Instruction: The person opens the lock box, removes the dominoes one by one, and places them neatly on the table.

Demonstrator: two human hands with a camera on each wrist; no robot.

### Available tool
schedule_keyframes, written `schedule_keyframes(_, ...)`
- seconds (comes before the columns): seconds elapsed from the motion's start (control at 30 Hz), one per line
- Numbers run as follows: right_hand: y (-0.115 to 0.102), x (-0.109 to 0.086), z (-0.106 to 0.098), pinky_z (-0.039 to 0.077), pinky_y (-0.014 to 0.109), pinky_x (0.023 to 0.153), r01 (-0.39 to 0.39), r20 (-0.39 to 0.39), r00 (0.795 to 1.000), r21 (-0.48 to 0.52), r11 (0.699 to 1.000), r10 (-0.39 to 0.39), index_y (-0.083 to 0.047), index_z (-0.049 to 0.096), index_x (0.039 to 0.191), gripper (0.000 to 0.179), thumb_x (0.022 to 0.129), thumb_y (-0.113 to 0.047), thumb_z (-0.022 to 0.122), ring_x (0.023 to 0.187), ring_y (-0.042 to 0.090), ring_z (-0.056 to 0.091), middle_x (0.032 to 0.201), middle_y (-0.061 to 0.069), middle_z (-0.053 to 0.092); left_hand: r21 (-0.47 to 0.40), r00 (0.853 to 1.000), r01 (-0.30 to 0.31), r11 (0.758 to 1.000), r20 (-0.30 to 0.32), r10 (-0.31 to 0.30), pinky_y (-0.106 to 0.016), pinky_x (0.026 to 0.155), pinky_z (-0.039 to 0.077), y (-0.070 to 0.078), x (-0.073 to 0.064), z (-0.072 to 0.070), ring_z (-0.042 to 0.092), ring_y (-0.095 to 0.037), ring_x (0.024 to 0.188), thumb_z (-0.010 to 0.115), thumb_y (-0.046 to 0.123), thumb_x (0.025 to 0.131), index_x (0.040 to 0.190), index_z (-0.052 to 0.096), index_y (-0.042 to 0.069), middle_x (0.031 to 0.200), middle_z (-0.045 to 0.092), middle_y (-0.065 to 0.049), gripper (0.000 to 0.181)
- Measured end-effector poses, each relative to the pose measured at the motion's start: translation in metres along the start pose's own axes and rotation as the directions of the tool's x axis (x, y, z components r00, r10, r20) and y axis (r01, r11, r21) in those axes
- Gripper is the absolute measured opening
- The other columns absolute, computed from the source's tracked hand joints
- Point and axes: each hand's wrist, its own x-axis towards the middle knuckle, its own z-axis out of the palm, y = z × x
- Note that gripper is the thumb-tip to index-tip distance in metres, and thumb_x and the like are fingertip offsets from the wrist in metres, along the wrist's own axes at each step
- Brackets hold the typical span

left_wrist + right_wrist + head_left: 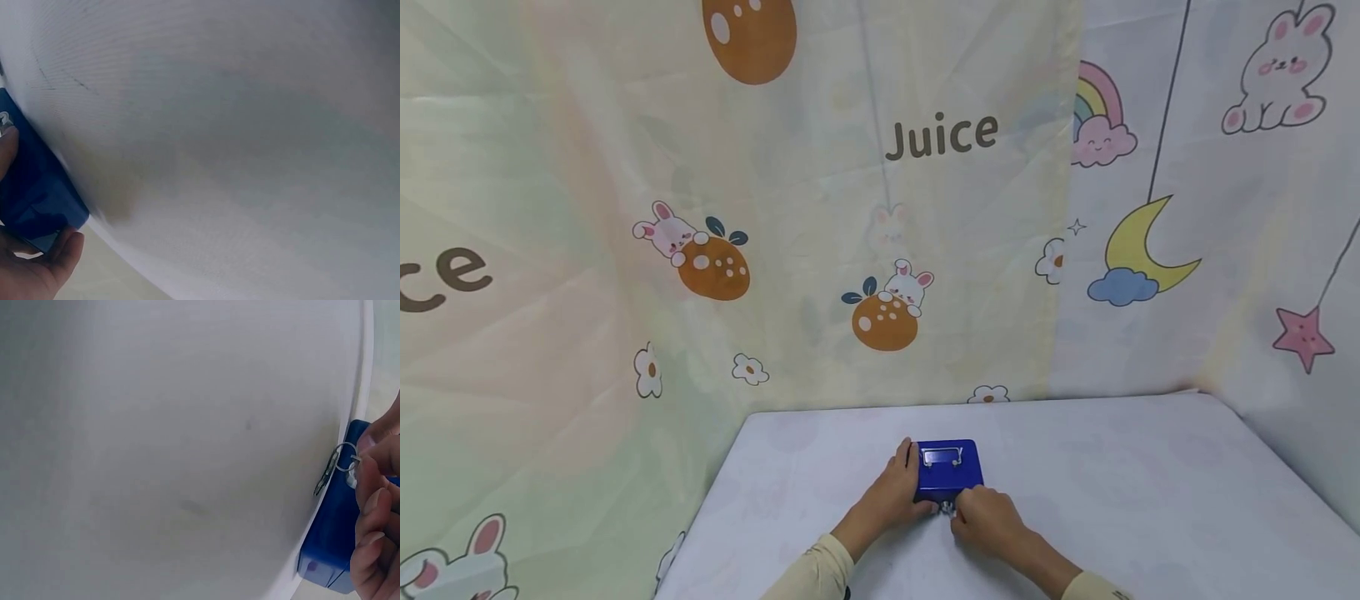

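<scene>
A small blue metal cash box (951, 479) with a silver handle (942, 451) on its lid lies shut on the table. My left hand (892, 492) grips its left side, fingers along the side and thumb at the front; in the left wrist view, fingertips (73, 250) curl at the box's end. At the front, my right hand (988, 518) pinches a key at the lock. The right wrist view shows the key ring (336, 457) and another key (324, 475) hanging beside the fingers, which hide most of the pinched key.
A white cloth covers the table (1120, 483), whose far edge meets a printed fabric curtain (805, 208). More patterned fabric (1247, 217) hangs along the right side. Cream sleeves (816, 571) cover the forearms.
</scene>
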Motion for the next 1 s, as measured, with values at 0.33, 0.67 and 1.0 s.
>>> schedule_keyframes(0.33, -0.0033, 0.0008, 0.008, 0.024, 0.018, 0.04, 0.012, -0.053, 0.998, -0.064, 0.998, -0.016, -0.019, 0.042, 0.048, 0.038, 0.076, -0.014, 0.067, 0.042, 0.002, 0.028, 0.042, -0.014, 0.032, -0.011, 1.0, -0.004, 1.0, 0.009, 0.004, -0.039, 0.099, 0.044, 0.0016, -0.0005, -0.0014, 0.044, -0.033, 0.128, 0.071, 0.052, 0.078, 0.147, 0.021, -0.003, 0.151, 0.023, -0.022, 0.101)
schedule_keyframes(0.67, -0.0061, 0.0025, 0.0051, 0.033, 0.022, 0.044, 0.021, 0.015, 1.0, -0.092, 0.996, -0.02, -0.014, 0.063, 0.06, 0.025, 0.08, -0.026, 0.073, 0.046, 0.005, 0.036, 0.049, -0.01, 0.043, 0.009, 1.0, -0.012, 1.0, -0.009, 0.012, -0.038, 0.099, 0.044, 0.0006, -0.0016, -0.0024, 0.045, -0.032, 0.127, 0.071, 0.052, 0.078, 0.147, 0.022, -0.003, 0.15, 0.025, -0.022, 0.101)
schedule_keyframes(1.0, -0.0069, 0.0022, 0.006, 0.032, 0.02, 0.043, 0.092, -0.004, 0.996, -0.128, 0.988, -0.093, -0.015, 0.063, 0.062, 0.024, 0.079, -0.028, 0.075, 0.045, 0.004, 0.035, 0.048, -0.011, 0.04, 0.002, 1.0, 0.005, 1.0, 0.006, -0.005, -0.038, 0.098, 0.045, 0.002, -0.0025, -0.0019, 0.044, -0.032, 0.127, 0.071, 0.051, 0.079, 0.147, 0.021, -0.002, 0.15, 0.024, -0.021, 0.1)
